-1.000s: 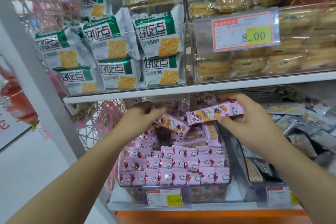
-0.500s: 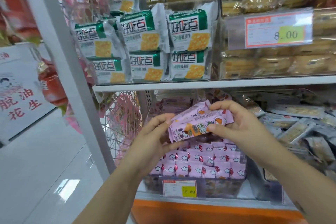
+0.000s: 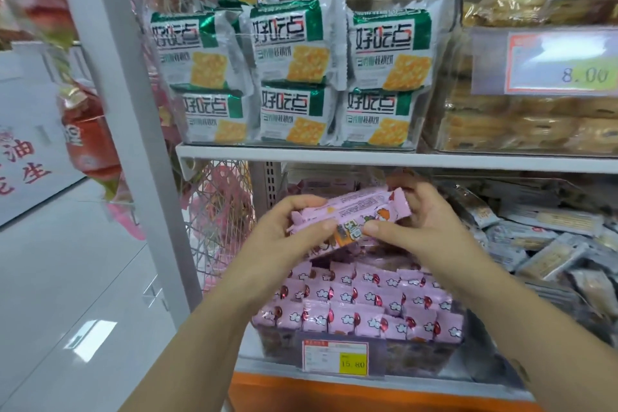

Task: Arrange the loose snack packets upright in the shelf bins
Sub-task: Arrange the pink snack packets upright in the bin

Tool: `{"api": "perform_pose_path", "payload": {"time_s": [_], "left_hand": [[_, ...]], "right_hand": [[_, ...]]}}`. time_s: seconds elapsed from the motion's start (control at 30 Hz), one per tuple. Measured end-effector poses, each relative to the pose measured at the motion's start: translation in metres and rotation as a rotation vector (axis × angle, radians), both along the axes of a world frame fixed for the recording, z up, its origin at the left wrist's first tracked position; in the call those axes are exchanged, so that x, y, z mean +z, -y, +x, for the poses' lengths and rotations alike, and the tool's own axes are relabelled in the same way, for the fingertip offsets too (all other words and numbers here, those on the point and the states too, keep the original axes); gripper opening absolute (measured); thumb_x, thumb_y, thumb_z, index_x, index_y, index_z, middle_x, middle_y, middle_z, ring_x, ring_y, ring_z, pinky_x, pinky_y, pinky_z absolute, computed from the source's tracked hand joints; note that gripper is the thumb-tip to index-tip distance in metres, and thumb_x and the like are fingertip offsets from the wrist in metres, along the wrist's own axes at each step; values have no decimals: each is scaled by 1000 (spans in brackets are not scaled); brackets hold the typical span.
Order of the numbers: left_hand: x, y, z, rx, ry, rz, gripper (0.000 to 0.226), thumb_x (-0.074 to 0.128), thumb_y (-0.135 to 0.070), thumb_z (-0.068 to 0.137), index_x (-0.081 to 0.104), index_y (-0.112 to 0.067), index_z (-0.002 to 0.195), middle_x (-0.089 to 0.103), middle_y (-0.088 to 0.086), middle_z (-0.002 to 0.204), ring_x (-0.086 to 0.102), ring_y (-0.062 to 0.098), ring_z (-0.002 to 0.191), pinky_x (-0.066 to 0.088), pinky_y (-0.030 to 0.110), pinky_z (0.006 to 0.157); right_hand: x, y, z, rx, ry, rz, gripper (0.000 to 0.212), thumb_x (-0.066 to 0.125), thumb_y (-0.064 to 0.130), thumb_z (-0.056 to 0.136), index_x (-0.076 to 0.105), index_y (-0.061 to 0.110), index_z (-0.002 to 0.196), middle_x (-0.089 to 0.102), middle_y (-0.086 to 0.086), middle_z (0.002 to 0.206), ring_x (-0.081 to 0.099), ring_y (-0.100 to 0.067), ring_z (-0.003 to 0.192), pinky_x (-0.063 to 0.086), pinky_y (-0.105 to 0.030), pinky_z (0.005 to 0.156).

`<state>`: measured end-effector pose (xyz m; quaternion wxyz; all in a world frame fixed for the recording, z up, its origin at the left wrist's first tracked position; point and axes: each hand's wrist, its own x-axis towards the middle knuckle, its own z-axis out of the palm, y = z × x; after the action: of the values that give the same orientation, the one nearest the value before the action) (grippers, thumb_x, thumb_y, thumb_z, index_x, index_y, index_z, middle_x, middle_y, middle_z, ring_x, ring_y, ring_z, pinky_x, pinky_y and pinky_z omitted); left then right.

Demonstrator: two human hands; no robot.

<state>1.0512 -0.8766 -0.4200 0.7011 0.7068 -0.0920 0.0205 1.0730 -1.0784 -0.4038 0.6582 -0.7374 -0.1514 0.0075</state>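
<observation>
Pink packets (image 3: 337,216) are being gripped as one bundle, left hand (image 3: 284,237) and right hand (image 3: 434,227) both clamping it above the clear bin (image 3: 418,359); squaring the edges before lowering it on end behind the standing rows (image 3: 361,309) is advisable.

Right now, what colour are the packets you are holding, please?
The held packets are pink with orange cartoon print, clearest in the head view.
</observation>
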Motion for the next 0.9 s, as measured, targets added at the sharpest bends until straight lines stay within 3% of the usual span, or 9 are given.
{"api": "perform_pose_path", "payload": {"time_s": [0.13,0.27,0.33,0.4,0.47,0.6,0.77,0.83,0.9], "left_hand": [[4,-5,5,87,81,26,48,72,-51,63,63,-28,105,67,-3,96,62,-4,74,45,8,63],[-5,-19,17,203,146,234,58,73,-63,66,58,-37,115,63,-16,116,58,-3,107,46,19,90],[-10,-29,22,276,157,307,48,67,-62,73,55,-41,114,58,-28,115,52,-12,109,41,15,92],[-15,-37,26,328,138,345,32,62,-49,82,53,-43,112,54,-32,113,51,-11,110,39,12,88],[-23,-45,31,332,90,388,27,61,-38,87,51,-42,112,54,-25,116,52,-1,112,38,9,80],[-34,-49,36,289,31,455,23,58,-36,90,50,-50,106,52,-25,118,48,2,115,35,8,77],[-38,-48,41,287,-1,451,24,58,-38,89,49,-53,106,52,-15,130,45,4,123,35,13,79],[-37,-48,41,282,9,462,25,58,-37,90,49,-52,106,51,-16,130,45,2,123,35,12,78],[-37,-48,40,274,27,455,26,59,-33,91,50,-53,104,50,-19,127,47,-7,114,35,3,73]], "right_hand": [[7,-12,18,150,-78,57,89,89,50,49,57,11,122,68,-7,117,62,-25,111,42,-49,101],[8,-16,26,27,11,-125,71,84,47,60,56,26,122,66,6,118,62,-10,107,45,-39,100],[9,-15,29,-104,70,-283,58,81,37,70,48,34,118,65,16,95,60,5,67,48,-11,74],[11,-13,31,-148,115,-452,56,78,31,75,40,35,116,52,17,63,47,2,43,37,-4,47],[14,-14,35,-151,187,-681,57,76,36,76,38,32,118,43,17,67,46,1,52,35,-2,51],[13,-20,48,-18,263,-929,58,72,42,75,40,36,123,45,17,107,47,-4,96,33,-8,69],[11,-33,59,133,234,-1078,53,69,44,76,39,39,120,47,16,83,45,7,57,36,-14,52],[12,-36,62,123,233,-1097,54,68,43,78,37,38,122,46,15,88,41,4,62,32,-14,53],[12,-35,65,87,276,-1047,55,69,42,78,38,37,123,45,12,114,45,-4,87,35,-18,70]]}}
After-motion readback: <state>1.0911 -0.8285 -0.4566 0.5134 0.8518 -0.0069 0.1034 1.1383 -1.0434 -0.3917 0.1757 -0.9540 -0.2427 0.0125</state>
